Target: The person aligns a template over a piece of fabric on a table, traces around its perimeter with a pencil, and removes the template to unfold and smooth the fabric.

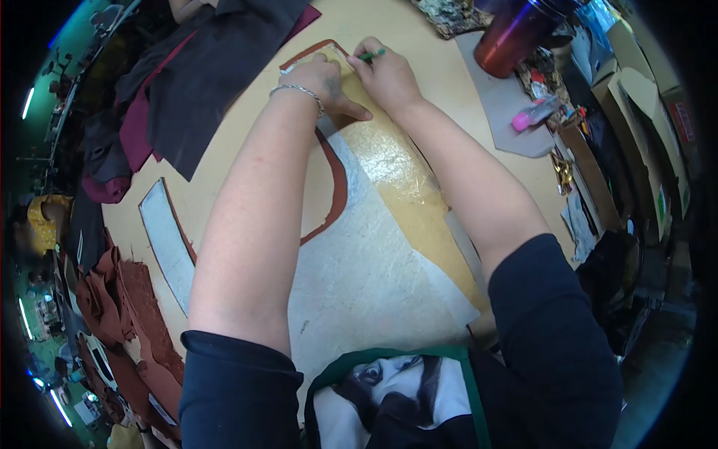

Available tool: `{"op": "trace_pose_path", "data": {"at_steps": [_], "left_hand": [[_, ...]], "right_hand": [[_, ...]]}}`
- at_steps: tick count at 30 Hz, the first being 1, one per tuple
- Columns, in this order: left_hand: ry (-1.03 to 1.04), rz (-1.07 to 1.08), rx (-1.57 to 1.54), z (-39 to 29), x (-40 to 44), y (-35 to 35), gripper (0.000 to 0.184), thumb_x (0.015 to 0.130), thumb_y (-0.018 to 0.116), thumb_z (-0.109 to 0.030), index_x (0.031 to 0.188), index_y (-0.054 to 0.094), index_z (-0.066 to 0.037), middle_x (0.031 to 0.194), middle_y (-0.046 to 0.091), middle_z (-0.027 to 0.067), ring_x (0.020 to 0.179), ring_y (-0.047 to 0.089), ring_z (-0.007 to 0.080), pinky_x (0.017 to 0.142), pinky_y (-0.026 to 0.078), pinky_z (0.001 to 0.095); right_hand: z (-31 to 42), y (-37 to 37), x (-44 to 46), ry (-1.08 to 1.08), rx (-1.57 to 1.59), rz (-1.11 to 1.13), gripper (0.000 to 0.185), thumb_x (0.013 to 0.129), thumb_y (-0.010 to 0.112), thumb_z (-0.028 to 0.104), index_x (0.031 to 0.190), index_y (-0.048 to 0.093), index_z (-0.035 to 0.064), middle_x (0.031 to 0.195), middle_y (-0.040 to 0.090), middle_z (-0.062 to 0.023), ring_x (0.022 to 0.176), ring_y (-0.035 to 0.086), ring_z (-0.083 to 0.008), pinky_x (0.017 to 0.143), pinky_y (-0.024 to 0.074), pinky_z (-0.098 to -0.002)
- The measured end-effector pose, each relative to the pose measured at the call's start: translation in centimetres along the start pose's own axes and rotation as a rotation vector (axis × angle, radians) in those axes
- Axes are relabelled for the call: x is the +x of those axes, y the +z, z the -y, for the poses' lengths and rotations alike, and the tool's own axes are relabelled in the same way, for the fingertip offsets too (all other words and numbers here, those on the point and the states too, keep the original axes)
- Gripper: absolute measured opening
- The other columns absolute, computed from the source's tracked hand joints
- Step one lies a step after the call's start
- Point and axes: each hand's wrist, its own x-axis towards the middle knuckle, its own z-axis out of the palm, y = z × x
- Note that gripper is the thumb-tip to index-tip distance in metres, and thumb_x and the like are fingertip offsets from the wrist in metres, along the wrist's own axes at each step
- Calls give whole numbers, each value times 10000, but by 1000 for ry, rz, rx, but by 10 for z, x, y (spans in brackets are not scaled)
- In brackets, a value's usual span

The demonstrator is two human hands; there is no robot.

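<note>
Near the top of a large pale pattern piece (351, 277), my left hand (321, 84) lies with its thumb spread to the right, pressing on the sheet. My right hand (385, 75) is closed round a thin green pen (370, 55), its tip at the sheet's upper right edge. A glossy yellow strip (396, 172) runs down the right side of the piece. Reddish-brown material (338, 183) shows along the curved inner edge and at the top corner. A silver bracelet circles my left wrist.
Dark and maroon fabric (206, 90) lies at the upper left. A narrow pale piece (168, 239) and brown scraps (146, 322) are at the left. A red-purple tumbler (516, 37), a grey template (497, 112), a pink bottle (529, 116) and cardboard (636, 112) stand or lie at the right.
</note>
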Motion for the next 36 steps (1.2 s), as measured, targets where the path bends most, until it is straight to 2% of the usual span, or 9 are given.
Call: {"op": "trace_pose_path", "data": {"at_steps": [7, 10, 13, 19, 23, 27, 29, 30, 36], "left_hand": [[3, 22, -9, -4, 4, -2, 946, 465, 703, -640, 1090, 510, 44, 1150, 480, 210, 1078, 488, 293, 913, 403, 329], [3, 96, 9, -4, 9, -4, 943, 469, 705, -635, 1084, 509, 53, 1152, 477, 216, 1085, 484, 296, 918, 399, 322], [14, 3, 16, -4, 5, -1, 943, 473, 703, -635, 1081, 508, 59, 1144, 481, 220, 1083, 484, 302, 917, 398, 324], [27, 1, 9, 0, 7, 2, 990, 462, 701, -639, 1112, 481, 75, 1159, 468, 230, 1091, 477, 307, 927, 389, 333], [-26, -13, -22, 3, 5, 8, 1021, 461, 707, -652, 1232, 411, -51, 1263, 418, 85, 1130, 462, 257, 894, 417, 430], [-47, -1, -63, 2, 1, 7, 1019, 456, 716, -635, 1243, 402, -69, 1255, 424, 66, 1123, 469, 241, 879, 434, 411], [-17, -19, -90, 3, -2, 5, 1066, 446, 709, -637, 1234, 398, 9, 1246, 418, 148, 1129, 456, 268, 924, 398, 357], [2, -28, -102, 3, -3, 5, 1091, 441, 705, -638, 1229, 396, 49, 1241, 415, 188, 1133, 450, 281, 946, 380, 331], [10, -1, -46, 1, 0, 2, 1093, 449, 689, -657, 1214, 408, 71, 1238, 418, 202, 1133, 450, 293, 951, 371, 320]], "right_hand": [[17, -106, -154, 41, 115, 48, 108, 800, 583, 118, 794, 513, 35, 698, 559, -111, 645, 565, -256, 593, 441, -318], [26, -135, -169, 199, 107, 172, 127, 803, 579, 139, 796, 525, 25, 679, 559, -105, 636, 575, -212, 593, 440, -305], [27, -129, -124, 177, 163, 185, 154, 797, 587, 167, 786, 531, 24, 672, 565, -98, 630, 575, -195, 591, 441, -299], [-16, -18, 4, 60, 328, -72, 177, 774, 613, 206, 830, 550, 50, 698, 593, -112, 651, 588, -214, 623, 459, -310], [-18, 19, 38, 68, 273, -99, 199, 763, 627, 220, 831, 554, 47, 744, 615, -135, 706, 611, -256, 653, 474, -325], [-24, 34, 47, 14, 268, -126, 204, 762, 632, 223, 826, 564, 41, 748, 618, -135, 706, 611, -256, 659, 478, -330], [-24, 32, 46, -9, 258, -132, 190, 766, 633, 210, 808, 579, 32, 735, 614, -118, 675, 601, -210, 645, 472, -298], [-23, 30, 46, -12, 250, -140, 192, 764, 629, 217, 818, 571, 42, 744, 615, -129, 694, 603, -242, 651, 475, -321], [-15, 27, 40, 38, 157, -73, 204, 785, 590, 250, 836, 527, 64, 769, 612, -148, 738, 589, -333, 661, 467, -400]]}}
